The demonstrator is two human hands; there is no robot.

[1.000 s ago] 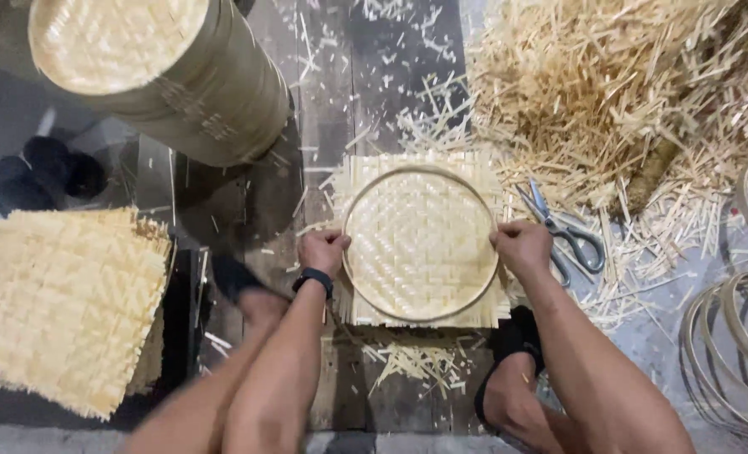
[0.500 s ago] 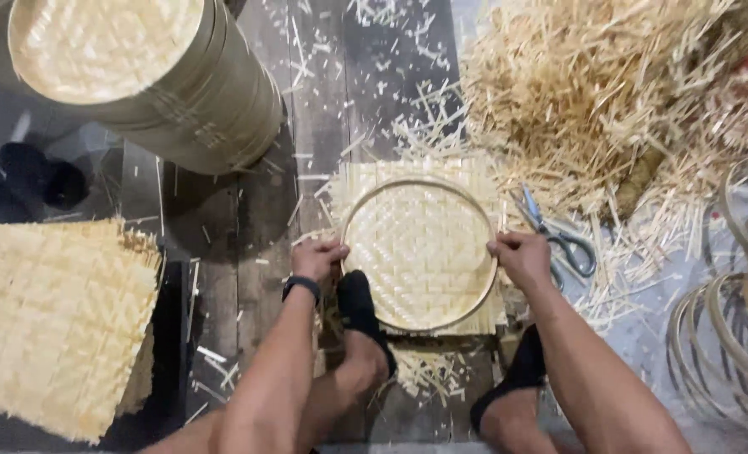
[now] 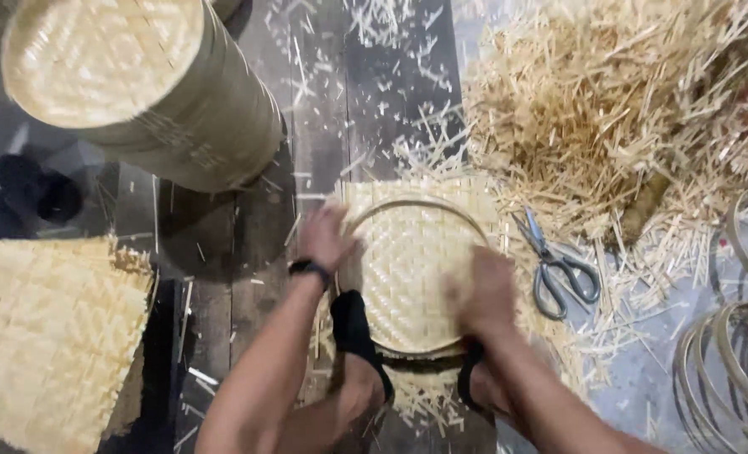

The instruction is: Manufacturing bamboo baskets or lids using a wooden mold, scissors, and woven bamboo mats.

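A square woven bamboo mat lies on the dark plank floor with a round bamboo hoop laid on top of it. My left hand, with a black wristband, grips the hoop's upper left rim. On the lower right rim sits my right hand, blurred by motion. My two feet in black sandals press on the mat's near edge.
Grey-handled scissors lie just right of the mat. A big heap of bamboo slivers fills the upper right. A tall stack of round baskets stands upper left, woven mats lie lower left, and spare hoops lie lower right.
My right hand has slid from the hoop's right side down to its lower right rim, and my left hand has shifted up along the left rim. Both feet have come onto the mat's near edge.
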